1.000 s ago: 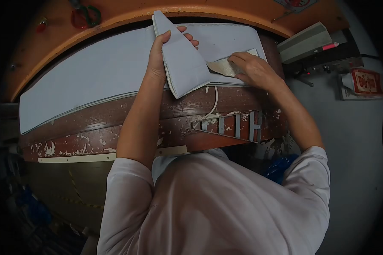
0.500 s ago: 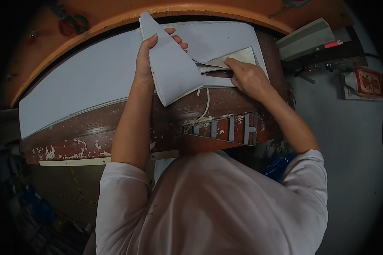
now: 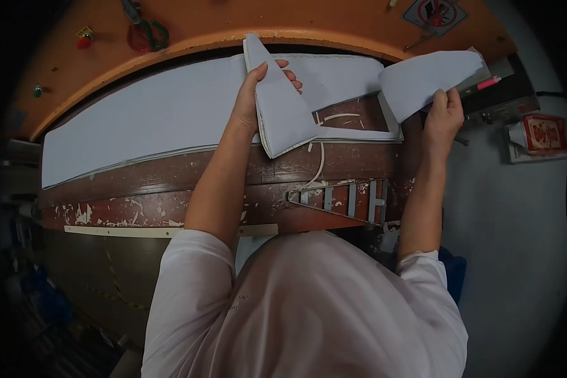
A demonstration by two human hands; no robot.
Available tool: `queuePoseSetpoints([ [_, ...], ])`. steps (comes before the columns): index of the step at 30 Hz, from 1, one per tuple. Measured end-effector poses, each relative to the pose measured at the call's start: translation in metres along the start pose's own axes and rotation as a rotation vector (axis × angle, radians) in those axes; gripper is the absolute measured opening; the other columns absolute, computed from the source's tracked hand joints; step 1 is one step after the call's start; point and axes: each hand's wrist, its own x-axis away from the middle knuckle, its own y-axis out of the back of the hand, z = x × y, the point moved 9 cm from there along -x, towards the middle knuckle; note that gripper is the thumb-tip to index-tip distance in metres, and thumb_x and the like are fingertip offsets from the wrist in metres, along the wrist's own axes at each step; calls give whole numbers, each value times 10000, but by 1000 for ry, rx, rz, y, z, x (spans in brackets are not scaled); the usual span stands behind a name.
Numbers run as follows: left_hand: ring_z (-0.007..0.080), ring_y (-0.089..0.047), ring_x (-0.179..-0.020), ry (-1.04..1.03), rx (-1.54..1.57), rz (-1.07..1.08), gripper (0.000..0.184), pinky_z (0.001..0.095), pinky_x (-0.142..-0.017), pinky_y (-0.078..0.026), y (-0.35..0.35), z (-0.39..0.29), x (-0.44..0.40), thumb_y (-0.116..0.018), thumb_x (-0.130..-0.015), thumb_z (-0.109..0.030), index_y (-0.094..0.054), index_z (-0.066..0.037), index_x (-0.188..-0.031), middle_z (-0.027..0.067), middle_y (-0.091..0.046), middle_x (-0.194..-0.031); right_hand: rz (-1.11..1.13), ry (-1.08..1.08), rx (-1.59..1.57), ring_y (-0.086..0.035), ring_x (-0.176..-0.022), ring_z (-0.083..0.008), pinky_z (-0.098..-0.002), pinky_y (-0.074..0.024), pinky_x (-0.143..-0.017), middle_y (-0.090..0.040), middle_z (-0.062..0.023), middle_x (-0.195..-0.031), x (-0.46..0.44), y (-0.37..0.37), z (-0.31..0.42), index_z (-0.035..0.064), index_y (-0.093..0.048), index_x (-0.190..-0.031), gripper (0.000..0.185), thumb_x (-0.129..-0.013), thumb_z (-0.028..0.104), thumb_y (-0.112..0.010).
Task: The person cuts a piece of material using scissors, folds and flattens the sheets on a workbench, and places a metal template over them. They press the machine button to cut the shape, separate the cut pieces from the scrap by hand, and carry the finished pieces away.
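My left hand [image 3: 249, 104] is closed around a stack of tapered white cut pieces [image 3: 282, 110], held upright with the narrow end away from me. Pinched by its lower edge in my right hand [image 3: 445, 120] is a single curved white piece [image 3: 425, 79], raised at the right. Beneath lies a long layered white sheet [image 3: 138, 120] on a worn brown board [image 3: 233, 167]. Through a cut-out in the sheet's right part, the board and thin offcut strips [image 3: 343, 117] show. A tapered metal cutting die [image 3: 340, 200] with crossbars rests nearer my body.
An orange machine beam [image 3: 233, 28] runs along the back, with a red push button [image 3: 84, 41] and a red-and-green-handled tool [image 3: 148, 36]. To the right are a pink marker [image 3: 487, 82] and a red-and-white package [image 3: 544, 133]. White scraps dot the board's front edge.
My right hand has lifted the white piece out of the sheet and moved it right, exposing the cut-out and the strips. My left hand still holds its stack; the camera view has shifted slightly.
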Motion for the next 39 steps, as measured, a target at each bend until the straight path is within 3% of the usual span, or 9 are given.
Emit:
queuePoseSetpoints([
  [3, 323, -648, -1104, -17, 48, 13, 569, 482, -974, -550, -1, 3, -3, -524, -976, -508, -527, -25, -1275, 182, -628, -1108, 246, 81, 403, -642, -627, -183, -343, -507, -625, -674, -129, -710, 44, -97, 49, -1, -676, -1029, 216, -932, 111, -520],
  [7, 322, -610, -1182, -64, 24, 2, 707, 474, -1002, -539, 10, 9, -11, -547, -955, -626, -495, -11, -1299, 193, -608, -1182, 716, 179, 730, -691, -842, -413, -489, -542, -727, -707, -239, -929, 105, -215, 38, 19, -676, -1125, 284, -926, 204, -595],
  [16, 325, -601, -1137, -122, -78, -43, 774, 496, -978, -539, 23, 4, -12, -474, -945, -704, -440, -35, -1333, 185, -586, -1183, 850, 246, 816, -677, -1027, -405, -512, -531, -898, -660, -247, -1184, 160, -232, 36, -57, -512, -1278, 588, -838, 290, -691],
  [20, 337, -546, -1229, -110, -24, 63, 944, 471, -1145, -368, 2, 2, -10, -421, -898, -788, -358, -1, -1416, 226, -578, -1279, 736, 124, 715, -700, -866, -442, -508, -564, -789, -704, -262, -885, 140, -207, 36, -69, -574, -1162, 387, -802, 70, -598],
  [22, 367, -371, -1421, -113, -30, -31, 1077, 493, -1221, -253, -3, -1, -6, -366, -879, -825, -230, 32, -1517, 253, -373, -1512, 639, 126, 587, -705, -865, -424, -505, -558, -801, -704, -275, -860, 121, -175, 48, -91, -587, -1106, 334, -813, 67, -581],
  [25, 422, -316, -1448, -108, -82, -44, 1079, 556, -1223, -249, -7, -2, -6, -377, -894, -796, -201, 51, -1538, 310, -311, -1532, 524, 12, 315, -703, -921, -432, -458, -553, -836, -685, -332, -938, 103, -103, 43, -115, -559, -1218, 455, -800, 61, -540],
  [31, 447, -376, -1407, -103, -92, -62, 929, 587, -1204, -310, 0, 2, -8, -450, -958, -654, -280, 81, -1501, 337, -364, -1488, 6, -329, -66, -616, -1059, -121, -291, -508, -906, -648, -82, -1188, 156, 159, 2, -39, -497, -1404, 498, -929, 90, -579],
  [37, 448, -377, -1407, -84, -140, -58, 880, 575, -1208, -311, 19, 8, -18, -505, -975, -592, -278, 72, -1505, 325, -372, -1485, -842, -568, 568, -656, -960, -200, -337, -508, -868, -693, -139, -1094, 338, 472, 33, -51, -575, -1326, 489, -872, 132, -557],
  [39, 440, -369, -1415, -79, -125, -52, 863, 583, -1204, -306, 21, 8, -19, -514, -977, -583, -297, 66, -1501, 323, -367, -1492, -972, -815, 912, -618, -1150, -382, -447, -452, -1013, -622, -288, -1263, 410, 553, 46, -60, -497, -1412, 632, -858, 230, -590],
])
